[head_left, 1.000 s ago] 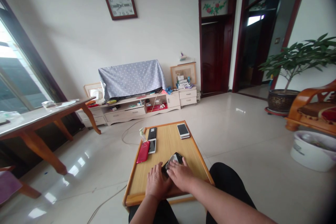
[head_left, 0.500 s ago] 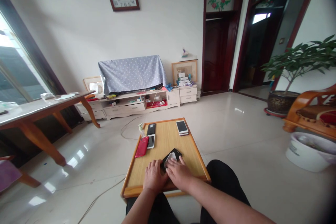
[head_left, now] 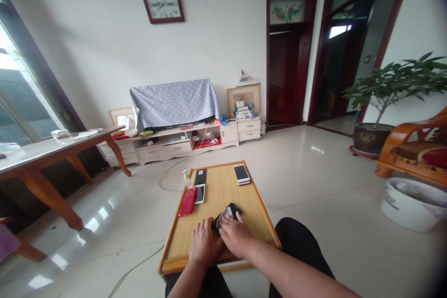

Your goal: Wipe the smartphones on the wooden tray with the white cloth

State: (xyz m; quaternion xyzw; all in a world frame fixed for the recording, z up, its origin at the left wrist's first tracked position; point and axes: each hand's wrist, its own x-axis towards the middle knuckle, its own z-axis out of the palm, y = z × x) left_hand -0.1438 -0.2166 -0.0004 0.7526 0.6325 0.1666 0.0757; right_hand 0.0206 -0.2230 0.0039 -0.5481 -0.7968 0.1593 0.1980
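Note:
On the small wooden table, a black phone lies at a slant near its front edge. My left hand grips the phone's near left end, with the thumb towards my other hand. My right hand presses a white cloth or tissue against the phone's face, fingers bent over it. Both hands hide the near part of the phone. Further off at the left lie a red phone, a white phone partly beneath it and a black handset. A clear pump bottle stands beside them.
At the table's far right corner lies a stack of phones. A cable runs along the floor at the left. A white tub stands right, below a wooden armchair. A cloth-covered low cabinet lines the wall.
The view has tipped up a little, so the table sits lower in it. My right hand has shifted slightly with the white cloth over the phone. My left hand keeps its grip.

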